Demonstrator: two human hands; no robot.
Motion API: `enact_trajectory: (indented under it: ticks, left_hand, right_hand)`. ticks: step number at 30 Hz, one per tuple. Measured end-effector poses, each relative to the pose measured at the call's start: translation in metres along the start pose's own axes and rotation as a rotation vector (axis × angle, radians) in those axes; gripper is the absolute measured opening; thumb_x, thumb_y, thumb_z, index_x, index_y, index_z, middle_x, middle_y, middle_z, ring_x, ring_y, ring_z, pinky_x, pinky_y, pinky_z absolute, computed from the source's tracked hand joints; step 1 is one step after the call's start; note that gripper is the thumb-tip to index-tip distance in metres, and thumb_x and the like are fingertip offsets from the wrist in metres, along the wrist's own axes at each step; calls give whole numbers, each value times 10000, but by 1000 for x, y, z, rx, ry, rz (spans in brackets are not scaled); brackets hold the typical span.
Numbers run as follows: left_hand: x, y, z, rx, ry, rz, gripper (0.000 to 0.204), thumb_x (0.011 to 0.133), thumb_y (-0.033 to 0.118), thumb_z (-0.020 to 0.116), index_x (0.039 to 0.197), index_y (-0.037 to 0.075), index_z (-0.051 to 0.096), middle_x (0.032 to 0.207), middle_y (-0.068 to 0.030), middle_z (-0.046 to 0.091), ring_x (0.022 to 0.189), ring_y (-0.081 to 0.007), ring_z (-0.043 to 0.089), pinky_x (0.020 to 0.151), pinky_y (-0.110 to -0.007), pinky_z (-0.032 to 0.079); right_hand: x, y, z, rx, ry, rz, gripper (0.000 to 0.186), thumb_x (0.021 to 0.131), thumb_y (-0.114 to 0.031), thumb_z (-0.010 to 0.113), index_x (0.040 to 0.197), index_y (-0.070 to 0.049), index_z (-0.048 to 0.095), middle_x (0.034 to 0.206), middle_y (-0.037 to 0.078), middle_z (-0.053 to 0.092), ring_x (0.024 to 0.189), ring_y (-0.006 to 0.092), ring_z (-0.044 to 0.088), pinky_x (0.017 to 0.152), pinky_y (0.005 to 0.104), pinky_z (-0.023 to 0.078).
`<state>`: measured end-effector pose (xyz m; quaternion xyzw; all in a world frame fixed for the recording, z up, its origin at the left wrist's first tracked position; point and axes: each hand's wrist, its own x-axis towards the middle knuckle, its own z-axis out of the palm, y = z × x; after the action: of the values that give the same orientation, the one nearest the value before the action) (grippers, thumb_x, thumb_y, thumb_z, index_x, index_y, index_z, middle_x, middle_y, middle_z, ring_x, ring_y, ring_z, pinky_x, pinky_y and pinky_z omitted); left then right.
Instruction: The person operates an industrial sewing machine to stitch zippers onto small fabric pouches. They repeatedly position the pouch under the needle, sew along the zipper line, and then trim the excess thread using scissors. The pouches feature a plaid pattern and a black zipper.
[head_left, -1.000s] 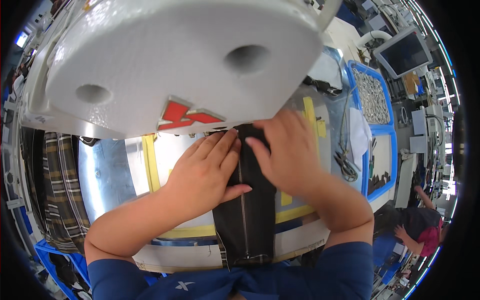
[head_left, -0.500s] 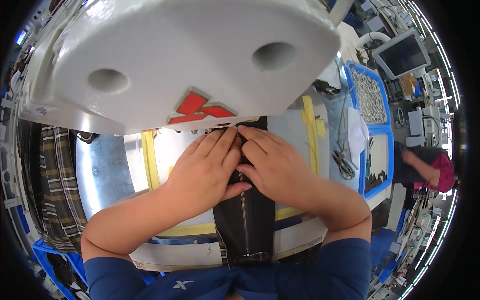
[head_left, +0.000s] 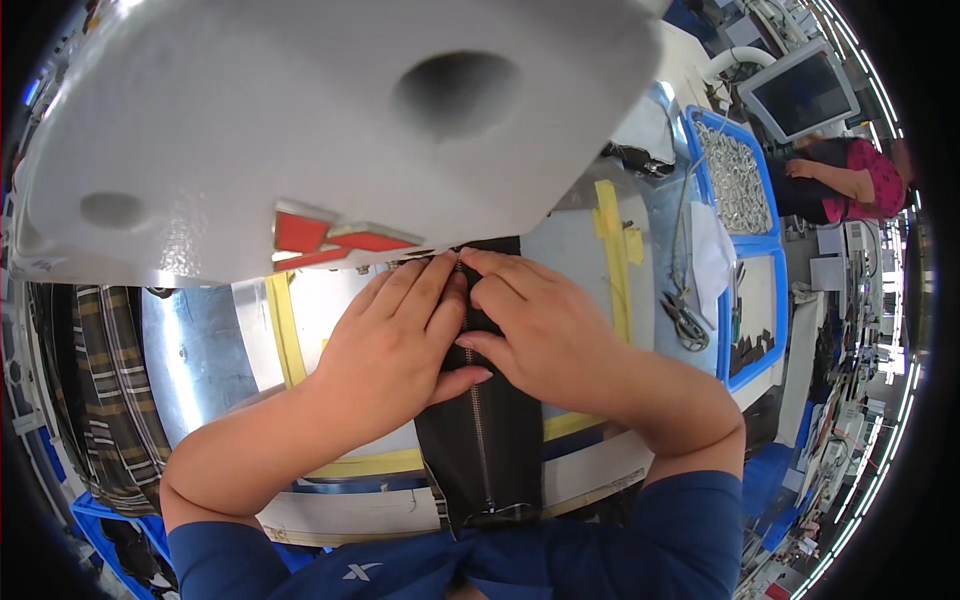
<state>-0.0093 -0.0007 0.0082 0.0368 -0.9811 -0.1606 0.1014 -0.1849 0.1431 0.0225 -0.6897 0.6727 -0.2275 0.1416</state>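
Observation:
A black fabric strip with a metal zipper (head_left: 485, 440) lies on the sewing machine bed and hangs over its near edge. My left hand (head_left: 395, 345) rests flat on the fabric's left side, fingers pointing toward the machine head. My right hand (head_left: 535, 325) presses the fabric's right side, its fingers curled at the zipper line. Both hands touch each other just in front of the large white sewing machine head (head_left: 300, 130), which hides the needle area.
Yellow tape lines (head_left: 615, 260) mark the metal work surface. Scissors (head_left: 685, 320) lie to the right, beside a blue tray of small metal parts (head_left: 735, 180). Plaid cloth (head_left: 100, 380) hangs at the left. Another person in a pink top (head_left: 850, 180) stands far right.
The view has shifted so the machine head fills more of the frame. My hands have moved slightly forward along the zipper toward the machine head. The person at the right has walked farther back.

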Motion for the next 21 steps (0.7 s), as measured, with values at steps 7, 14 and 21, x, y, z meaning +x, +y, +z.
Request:
enact_trajectory:
  ticks: [7,14,21]
  left_hand:
    - [0,1,0,7,1,-2,846,826,523,844,1381,-73,613,1476,-258,582,1298,-432,598,1126,-510,495]
    - [-1,1,-1,4,3,-13,850,804,505,866,1376,-70,612,1468,-254,582,1301,-428,595,1122,-511,496]
    - [-1,1,-2,-26,-16,-9,881,774,460,894,1417,-57,587,1509,-265,554,1332,-457,571,1140,-544,469]
  right_hand:
    - [1,1,0,38,-11,13,468,934,-201,775,1266,94,631,1416,271,627,1332,427,610,1150,470,501]
    - [3,1,0,11,10,-4,467,927,-215,784,1254,84,637,1414,264,635,1314,414,620,1148,467,498]
    - [-3,4,-1,-138,26,6,505,919,-309,796,1248,51,667,1348,230,685,1307,394,632,1128,462,501]
